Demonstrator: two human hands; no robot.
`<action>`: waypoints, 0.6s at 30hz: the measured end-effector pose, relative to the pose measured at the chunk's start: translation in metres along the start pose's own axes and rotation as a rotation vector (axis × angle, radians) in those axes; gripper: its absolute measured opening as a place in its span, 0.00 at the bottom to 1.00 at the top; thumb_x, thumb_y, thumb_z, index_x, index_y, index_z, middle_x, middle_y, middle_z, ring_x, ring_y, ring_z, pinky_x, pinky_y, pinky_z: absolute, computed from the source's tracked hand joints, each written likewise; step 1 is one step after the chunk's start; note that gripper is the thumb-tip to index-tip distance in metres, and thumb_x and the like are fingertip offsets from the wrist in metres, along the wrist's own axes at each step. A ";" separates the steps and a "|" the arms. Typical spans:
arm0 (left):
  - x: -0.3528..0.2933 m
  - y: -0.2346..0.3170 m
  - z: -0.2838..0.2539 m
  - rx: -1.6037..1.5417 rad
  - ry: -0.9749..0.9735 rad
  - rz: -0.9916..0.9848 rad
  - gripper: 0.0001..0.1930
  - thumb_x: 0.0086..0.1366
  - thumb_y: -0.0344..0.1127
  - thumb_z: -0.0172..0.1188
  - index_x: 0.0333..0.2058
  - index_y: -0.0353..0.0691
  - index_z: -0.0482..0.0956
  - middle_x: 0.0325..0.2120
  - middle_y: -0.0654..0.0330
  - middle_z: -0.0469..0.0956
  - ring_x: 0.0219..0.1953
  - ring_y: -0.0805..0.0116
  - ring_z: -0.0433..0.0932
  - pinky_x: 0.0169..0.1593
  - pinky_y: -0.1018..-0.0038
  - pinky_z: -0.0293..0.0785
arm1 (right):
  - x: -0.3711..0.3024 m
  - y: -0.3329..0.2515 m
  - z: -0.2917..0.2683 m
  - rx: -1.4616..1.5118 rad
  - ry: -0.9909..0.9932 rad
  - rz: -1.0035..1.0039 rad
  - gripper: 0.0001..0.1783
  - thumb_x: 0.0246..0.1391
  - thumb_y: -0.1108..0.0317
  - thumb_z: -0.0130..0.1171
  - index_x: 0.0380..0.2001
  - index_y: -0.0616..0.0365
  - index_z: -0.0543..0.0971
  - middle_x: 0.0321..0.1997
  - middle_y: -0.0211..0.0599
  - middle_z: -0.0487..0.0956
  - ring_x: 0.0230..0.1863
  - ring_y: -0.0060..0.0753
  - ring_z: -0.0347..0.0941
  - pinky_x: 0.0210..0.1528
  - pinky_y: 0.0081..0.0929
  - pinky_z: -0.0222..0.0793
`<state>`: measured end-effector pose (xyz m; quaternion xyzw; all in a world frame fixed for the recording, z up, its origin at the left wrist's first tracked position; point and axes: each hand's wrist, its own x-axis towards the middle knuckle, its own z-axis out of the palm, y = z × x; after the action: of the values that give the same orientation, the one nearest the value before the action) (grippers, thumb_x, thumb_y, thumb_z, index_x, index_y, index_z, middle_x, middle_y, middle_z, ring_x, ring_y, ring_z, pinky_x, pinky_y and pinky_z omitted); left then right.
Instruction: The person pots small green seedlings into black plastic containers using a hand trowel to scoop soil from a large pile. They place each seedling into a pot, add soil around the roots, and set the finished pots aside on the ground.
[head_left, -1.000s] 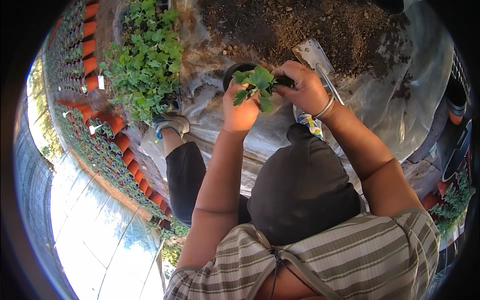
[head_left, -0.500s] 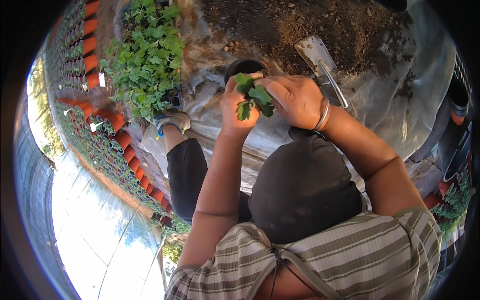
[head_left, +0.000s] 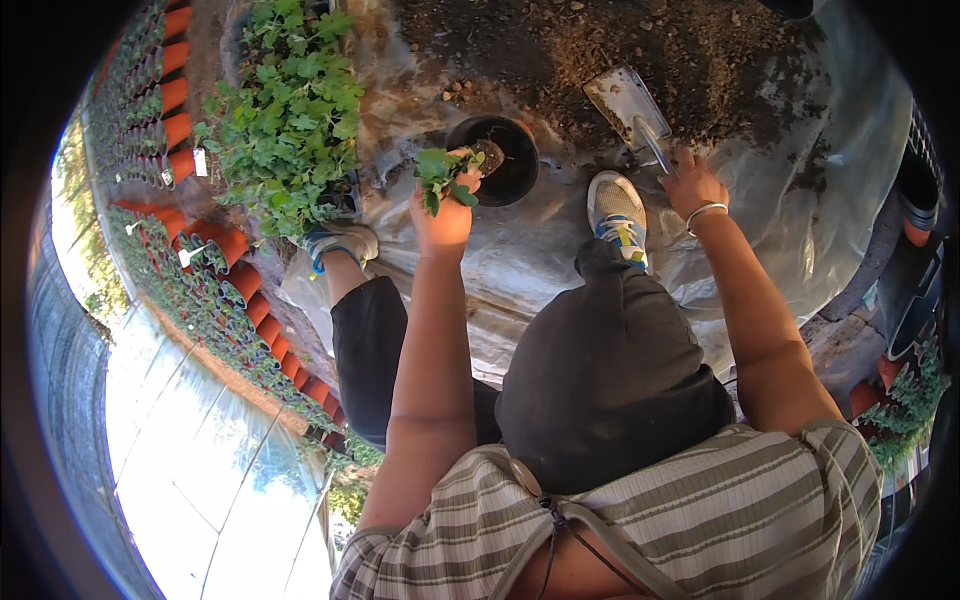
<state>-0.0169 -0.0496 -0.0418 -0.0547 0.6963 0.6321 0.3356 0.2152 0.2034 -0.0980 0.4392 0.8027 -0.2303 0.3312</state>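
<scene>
Seedling (head_left: 436, 172) gripped in left hand (head_left: 445, 217), root clump (head_left: 488, 157) jutting out rightward.

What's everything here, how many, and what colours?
plastic sheet: one, greyish, middle
soil: one patch, brown, top
pot: one, black, upper middle
seedling: one, green, at pot's left
shovel: one, silvery, on soil's edge
leafy plants: many, green, upper left
small pots: many, orange, far left
trousers: one pair, dark, middle
shoes: two, pale and blue, above trousers
shirt: one, olive and white, bottom
left hand: one, bare, holding seedling
right hand: one, bare, at shovel's handle
</scene>
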 end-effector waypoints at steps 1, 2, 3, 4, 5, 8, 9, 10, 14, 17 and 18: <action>0.005 -0.008 -0.001 -0.045 -0.004 0.006 0.15 0.58 0.16 0.56 0.45 0.31 0.74 0.42 0.54 0.76 0.40 0.63 0.78 0.45 0.68 0.77 | 0.003 0.003 0.008 -0.019 -0.010 -0.017 0.25 0.53 0.54 0.57 0.52 0.51 0.68 0.54 0.43 0.72 0.55 0.47 0.70 0.51 0.44 0.69; 0.009 -0.017 -0.001 -0.091 -0.008 0.012 0.15 0.58 0.16 0.56 0.45 0.31 0.74 0.42 0.54 0.76 0.40 0.62 0.78 0.45 0.68 0.76 | 0.006 0.005 0.016 -0.038 -0.021 -0.034 0.25 0.53 0.53 0.57 0.51 0.51 0.69 0.55 0.43 0.72 0.55 0.47 0.70 0.52 0.43 0.69; 0.014 -0.027 -0.003 -0.135 -0.011 0.017 0.15 0.57 0.16 0.56 0.45 0.31 0.74 0.42 0.53 0.76 0.40 0.61 0.78 0.45 0.68 0.76 | 0.009 0.005 0.023 -0.057 -0.032 -0.052 0.25 0.53 0.52 0.57 0.51 0.51 0.69 0.55 0.42 0.72 0.55 0.47 0.71 0.52 0.43 0.69; 0.018 -0.035 -0.006 -0.146 -0.018 -0.002 0.12 0.59 0.21 0.57 0.43 0.33 0.76 0.41 0.55 0.78 0.40 0.61 0.78 0.45 0.70 0.75 | 0.012 0.004 0.025 -0.043 -0.019 -0.069 0.24 0.53 0.53 0.57 0.50 0.51 0.70 0.53 0.43 0.74 0.54 0.47 0.71 0.51 0.44 0.69; 0.022 -0.042 -0.010 0.078 -0.009 0.063 0.13 0.58 0.20 0.57 0.44 0.32 0.76 0.41 0.56 0.78 0.40 0.65 0.78 0.45 0.72 0.75 | 0.014 0.002 0.026 -0.030 -0.005 -0.086 0.22 0.53 0.54 0.57 0.48 0.52 0.70 0.50 0.43 0.75 0.53 0.47 0.72 0.51 0.45 0.69; 0.020 -0.041 0.008 0.765 0.012 0.240 0.14 0.58 0.19 0.58 0.45 0.33 0.76 0.41 0.60 0.78 0.38 0.73 0.77 0.42 0.78 0.74 | 0.026 0.009 0.035 0.082 -0.044 -0.131 0.18 0.53 0.57 0.56 0.43 0.55 0.72 0.39 0.44 0.79 0.43 0.45 0.77 0.43 0.42 0.71; 0.022 -0.047 0.007 0.707 0.023 0.222 0.14 0.58 0.19 0.58 0.45 0.33 0.76 0.41 0.61 0.78 0.38 0.73 0.77 0.42 0.78 0.74 | 0.031 0.012 0.040 0.134 -0.069 -0.159 0.16 0.54 0.58 0.56 0.41 0.56 0.73 0.34 0.44 0.80 0.38 0.43 0.79 0.39 0.40 0.73; 0.026 -0.054 0.007 0.647 0.033 0.203 0.14 0.58 0.19 0.58 0.45 0.34 0.76 0.41 0.61 0.78 0.38 0.73 0.77 0.41 0.78 0.73 | 0.033 0.018 0.048 0.409 -0.185 -0.123 0.15 0.54 0.59 0.56 0.40 0.56 0.73 0.31 0.43 0.79 0.34 0.40 0.78 0.36 0.37 0.72; 0.035 -0.069 0.004 0.564 0.068 0.134 0.14 0.59 0.21 0.58 0.45 0.35 0.76 0.41 0.60 0.78 0.40 0.73 0.76 0.44 0.77 0.73 | 0.012 0.028 0.054 0.887 -0.264 -0.037 0.13 0.54 0.61 0.56 0.36 0.59 0.74 0.22 0.38 0.76 0.21 0.29 0.74 0.25 0.28 0.69; 0.032 -0.064 0.008 0.719 0.069 0.170 0.13 0.60 0.24 0.60 0.44 0.36 0.77 0.40 0.60 0.79 0.40 0.71 0.77 0.45 0.74 0.73 | -0.023 0.041 0.047 0.753 -0.204 -0.038 0.14 0.55 0.60 0.56 0.39 0.58 0.75 0.21 0.34 0.76 0.19 0.26 0.72 0.23 0.28 0.68; 0.031 -0.058 0.009 0.800 0.067 0.197 0.12 0.60 0.25 0.60 0.44 0.36 0.78 0.40 0.59 0.80 0.40 0.70 0.77 0.45 0.74 0.73 | -0.029 0.045 0.048 0.735 -0.245 -0.018 0.14 0.55 0.60 0.55 0.40 0.58 0.75 0.21 0.34 0.75 0.19 0.26 0.72 0.23 0.28 0.68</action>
<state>-0.0078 -0.0416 -0.1070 0.1266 0.8994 0.3387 0.2455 0.2813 0.1783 -0.1124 0.4907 0.6252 -0.5562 0.2430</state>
